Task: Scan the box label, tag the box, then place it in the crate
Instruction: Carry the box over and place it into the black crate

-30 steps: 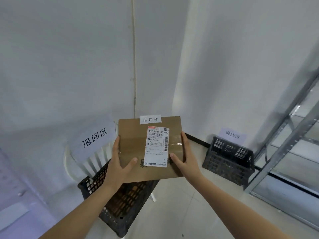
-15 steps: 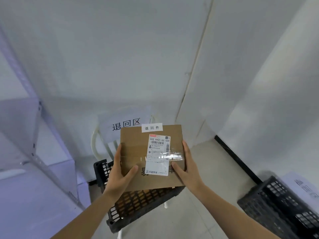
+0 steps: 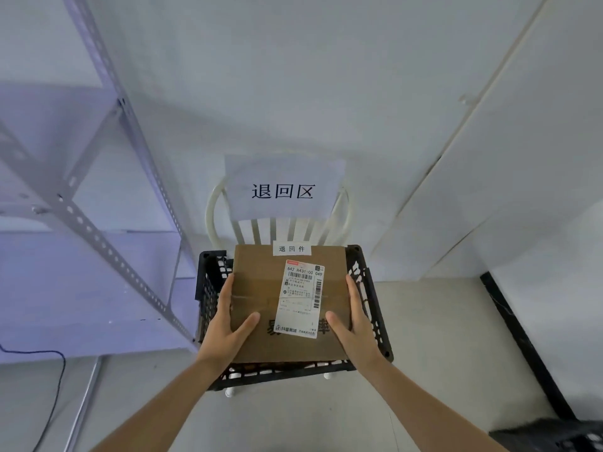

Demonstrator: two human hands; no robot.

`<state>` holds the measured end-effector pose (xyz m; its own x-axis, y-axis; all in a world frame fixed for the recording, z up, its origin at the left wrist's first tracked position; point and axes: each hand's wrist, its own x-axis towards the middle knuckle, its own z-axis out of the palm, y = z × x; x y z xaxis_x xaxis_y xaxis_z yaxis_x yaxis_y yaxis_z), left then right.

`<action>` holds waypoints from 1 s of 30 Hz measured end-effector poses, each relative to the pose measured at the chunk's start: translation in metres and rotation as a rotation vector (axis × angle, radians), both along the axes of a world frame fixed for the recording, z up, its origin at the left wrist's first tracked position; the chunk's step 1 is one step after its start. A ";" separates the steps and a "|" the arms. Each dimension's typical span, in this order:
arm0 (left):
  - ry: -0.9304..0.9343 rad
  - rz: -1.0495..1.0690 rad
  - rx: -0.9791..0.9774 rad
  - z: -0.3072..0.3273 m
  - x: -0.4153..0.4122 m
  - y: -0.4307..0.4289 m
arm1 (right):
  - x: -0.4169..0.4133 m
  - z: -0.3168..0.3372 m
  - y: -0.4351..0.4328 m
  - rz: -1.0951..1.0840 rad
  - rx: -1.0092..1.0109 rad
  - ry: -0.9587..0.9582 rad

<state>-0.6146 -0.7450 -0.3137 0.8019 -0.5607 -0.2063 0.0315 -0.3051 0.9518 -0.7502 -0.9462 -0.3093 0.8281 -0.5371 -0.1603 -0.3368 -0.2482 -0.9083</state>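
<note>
A: Brown cardboard box [image 3: 261, 288], flat and rectangular, sits between both our hands, right above the black plastic lattice crate [image 3: 368, 288]. Agree?

B: Yes. We have our left hand [image 3: 228, 324] wrapped on the box's left edge, thumb lying over the top face, fingers down the side. Our right hand [image 3: 354, 324] mirrors it on the right edge. Both are clamped on the box.

A: Is the box resting in the crate or held over it?

B: We can't tell; the box covers most of the crate's opening and hides the inside. Crate walls show on the left, right and near sides around it.

A: Labels?

B: White printed shipping label [image 3: 301, 298] with barcodes on the top face, right of centre, slightly tilted. Small white paper tag with three black characters [image 3: 292, 248] stuck at the box's far edge.

A: Surroundings, quick.

B: The crate stands on a white slat-backed chair [image 3: 261, 230], whose feet show under the crate's near edge. A white paper sign with large black characters [image 3: 283, 187] hangs on the chair back. Grey perforated metal shelving [image 3: 98, 236] is on the left, with a thin dark cable [image 3: 55, 386] on the pale floor. A second black crate [image 3: 554, 437] peeks in at the lower right corner, well apart.
</note>
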 end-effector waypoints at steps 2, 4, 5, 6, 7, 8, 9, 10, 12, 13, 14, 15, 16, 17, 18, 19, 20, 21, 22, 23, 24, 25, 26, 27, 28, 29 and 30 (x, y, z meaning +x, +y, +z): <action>0.024 0.010 0.024 -0.027 0.009 -0.004 | 0.008 -0.026 -0.007 0.024 0.042 0.027; 0.046 0.019 0.040 -0.059 0.018 -0.007 | 0.016 -0.055 -0.018 0.047 0.081 0.052; 0.063 0.011 0.050 -0.076 0.023 -0.009 | 0.019 -0.071 -0.023 0.054 0.106 0.072; 0.080 0.002 0.056 -0.093 0.026 -0.011 | 0.022 -0.086 -0.028 0.058 0.124 0.090; 0.099 -0.004 0.062 -0.108 0.030 -0.013 | 0.025 -0.100 -0.032 0.059 0.136 0.108; 0.117 -0.008 0.073 -0.122 0.032 -0.015 | 0.028 -0.113 -0.037 0.061 0.146 0.133; 0.129 -0.009 0.089 -0.135 0.034 -0.017 | 0.031 -0.124 -0.040 0.064 0.158 0.160; 0.139 -0.009 0.104 -0.147 0.036 -0.018 | 0.035 -0.135 -0.044 0.068 0.168 0.186; 0.158 -0.003 0.143 -0.168 0.039 -0.021 | 0.042 -0.154 -0.051 0.096 0.191 0.248; 0.162 0.003 0.164 -0.178 0.041 -0.022 | 0.046 -0.163 -0.054 0.113 0.201 0.284; 0.169 0.008 0.177 -0.186 0.043 -0.024 | 0.050 -0.171 -0.056 0.123 0.205 0.319; 0.177 0.013 0.184 -0.193 0.045 -0.026 | 0.053 -0.180 -0.058 0.125 0.205 0.347; 0.184 0.017 0.189 -0.199 0.048 -0.028 | 0.057 -0.187 -0.060 0.122 0.205 0.365; 0.191 0.017 0.191 -0.205 0.052 -0.031 | 0.061 -0.193 -0.061 0.113 0.204 0.373; 0.195 0.013 0.193 -0.209 0.056 -0.034 | 0.064 -0.198 -0.063 0.102 0.203 0.378; 0.197 0.009 0.198 -0.213 0.059 -0.037 | 0.067 -0.203 -0.064 0.091 0.205 0.379; 0.193 0.006 0.205 -0.216 0.062 -0.040 | 0.069 -0.207 -0.066 0.082 0.210 0.380; 0.188 0.007 0.210 -0.218 0.063 -0.042 | 0.070 -0.211 -0.067 0.076 0.223 0.378; 0.184 0.011 0.211 -0.220 0.064 -0.044 | 0.071 -0.213 -0.069 0.073 0.232 0.381; 0.187 0.021 0.211 -0.222 0.064 -0.046 | 0.072 -0.215 -0.070 0.071 0.246 0.377; 0.190 0.031 0.218 -0.224 0.065 -0.047 | 0.073 -0.217 -0.072 0.068 0.253 0.378; 0.189 0.039 0.223 -0.226 0.065 -0.048 | 0.074 -0.218 -0.073 0.065 0.264 0.368; 0.184 0.040 0.229 -0.227 0.066 -0.049 | 0.076 -0.219 -0.074 0.063 0.265 0.365; 0.186 0.041 0.231 -0.228 0.066 -0.050 | 0.076 -0.221 -0.074 0.061 0.267 0.362; 0.188 0.044 0.233 -0.230 0.068 -0.050 | 0.076 -0.223 -0.075 0.061 0.266 0.362; 0.189 0.042 0.243 -0.231 0.068 -0.050 | 0.076 -0.225 -0.075 0.061 0.263 0.361; 0.192 0.039 0.255 -0.232 0.068 -0.050 | 0.076 -0.225 -0.075 0.062 0.262 0.365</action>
<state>-0.5467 -0.7951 -0.5461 0.7546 -0.4407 -0.4861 0.2196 -0.5284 0.8201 -0.6740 -1.0215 -0.5346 0.7217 -0.3901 -0.5718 -0.6383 -0.0554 -0.7678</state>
